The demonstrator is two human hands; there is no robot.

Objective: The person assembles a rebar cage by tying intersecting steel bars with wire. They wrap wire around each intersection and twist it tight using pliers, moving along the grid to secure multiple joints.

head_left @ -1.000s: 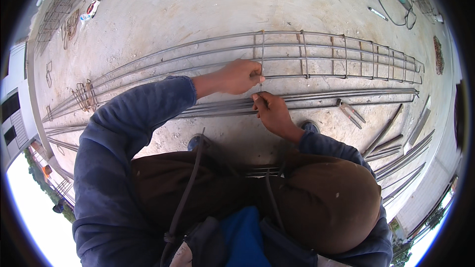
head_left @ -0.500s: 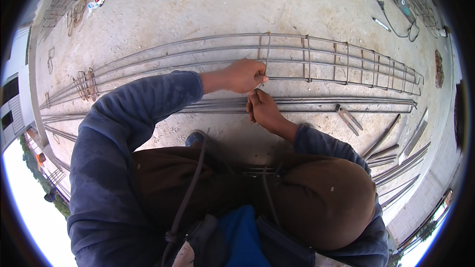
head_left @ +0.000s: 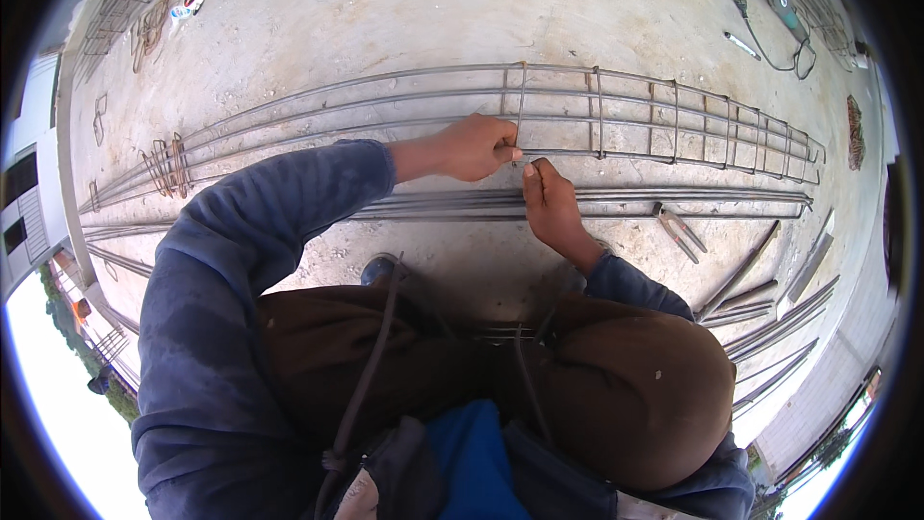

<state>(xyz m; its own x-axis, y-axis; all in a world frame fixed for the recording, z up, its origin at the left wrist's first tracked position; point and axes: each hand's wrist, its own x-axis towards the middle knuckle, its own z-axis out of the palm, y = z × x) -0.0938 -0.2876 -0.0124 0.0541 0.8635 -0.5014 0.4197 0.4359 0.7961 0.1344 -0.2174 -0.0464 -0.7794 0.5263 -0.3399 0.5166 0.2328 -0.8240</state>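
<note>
A long rebar cage (head_left: pixel 635 121) of thin steel bars and square stirrups lies across the concrete in front of me. My left hand (head_left: pixel 478 147) is closed at the lower end of a stirrup (head_left: pixel 522 101), pinching where it meets the cage's nearest bar. Just to the right and nearer to me, my right hand (head_left: pixel 553 200) is closed with thumb and forefinger together. Whatever it pinches is too small to make out. Behind and beneath that hand runs a bundle of loose steel bars (head_left: pixel 664 196). End-cutting pliers (head_left: pixel 680 231) with reddish handles lie right of it.
Several loose stirrups (head_left: pixel 168 166) hang on the cage's left part. A corded angle grinder (head_left: pixel 787 14) and a white marker pen (head_left: pixel 742 46) lie at the far right. More steel rods (head_left: pixel 784 323) are at the near right. My knees (head_left: pixel 635 395) are close below my hands.
My right hand has moved right and slightly up, away from below my left hand's fingertips. My left hand stays at the stirrup. The cage has not visibly moved.
</note>
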